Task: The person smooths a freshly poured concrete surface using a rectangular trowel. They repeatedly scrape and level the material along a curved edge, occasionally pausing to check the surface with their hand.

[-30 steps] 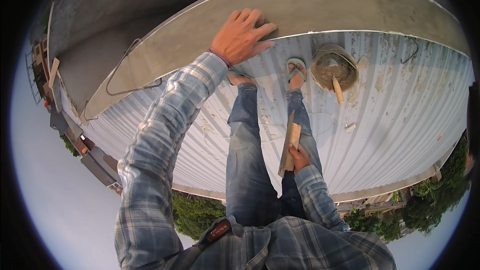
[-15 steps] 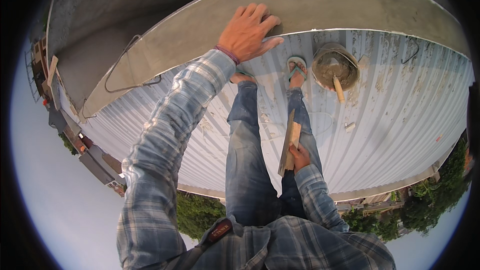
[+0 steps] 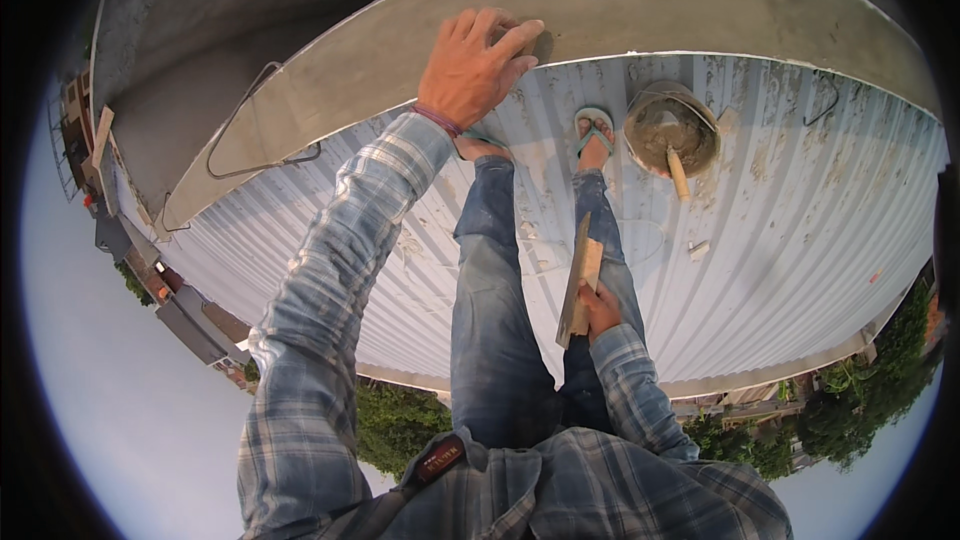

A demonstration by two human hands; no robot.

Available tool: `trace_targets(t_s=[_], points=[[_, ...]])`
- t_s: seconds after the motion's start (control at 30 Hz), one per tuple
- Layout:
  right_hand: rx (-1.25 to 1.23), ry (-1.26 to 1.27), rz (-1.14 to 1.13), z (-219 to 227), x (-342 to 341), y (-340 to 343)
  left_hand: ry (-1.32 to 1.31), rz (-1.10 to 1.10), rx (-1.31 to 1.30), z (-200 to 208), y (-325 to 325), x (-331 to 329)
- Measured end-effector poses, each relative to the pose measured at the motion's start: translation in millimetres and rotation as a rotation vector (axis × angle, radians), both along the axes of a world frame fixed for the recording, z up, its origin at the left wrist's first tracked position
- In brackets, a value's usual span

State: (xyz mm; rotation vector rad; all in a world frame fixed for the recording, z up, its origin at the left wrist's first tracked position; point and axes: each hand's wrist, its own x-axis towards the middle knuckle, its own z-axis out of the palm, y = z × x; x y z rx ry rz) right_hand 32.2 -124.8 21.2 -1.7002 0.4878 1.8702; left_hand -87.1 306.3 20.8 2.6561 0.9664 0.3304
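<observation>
My left hand (image 3: 470,65) rests on the smooth grey mortar face of the low wall (image 3: 680,0), its fingers curled and pressed together. A dark patch shows beside the fingertips; what the hand holds, if anything, is hidden. Down by my right thigh, my right hand (image 3: 600,309) is closed on a plastering trowel (image 3: 583,280), whose flat metal blade stands edge-on with a wooden grip. A bucket of wet mortar (image 3: 665,130) stands near my right foot, and a wooden-handled tool (image 3: 678,175) leans out over its rim.
I stand in flip-flops on a ribbed metal roof (image 3: 780,240) spotted with mortar. A small pale chunk (image 3: 699,250) lies on it. Bent metal rods (image 3: 262,175) stick out along the wall at the left. Trees (image 3: 400,425) and houses lie beyond the roof's edge.
My left hand has slid a little to the left along the wall, and its fingers are more curled. My right hand and the trowel have hardly moved.
</observation>
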Motion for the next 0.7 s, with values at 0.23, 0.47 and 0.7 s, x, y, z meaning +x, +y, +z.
trace_targets(t_s=[0.23,0.47,0.7], points=[[-0.004,-0.017,0.024,-2,0,-2,0.082,-0.198,0.066,-4,14,10],[-0.009,-0.009,0.043,-6,-1,-7,0.058,-0.283,0.038,0,25,15],[-0.012,-0.018,0.031,-3,-2,-4,0.072,-0.173,-0.03,-1,23,34]])
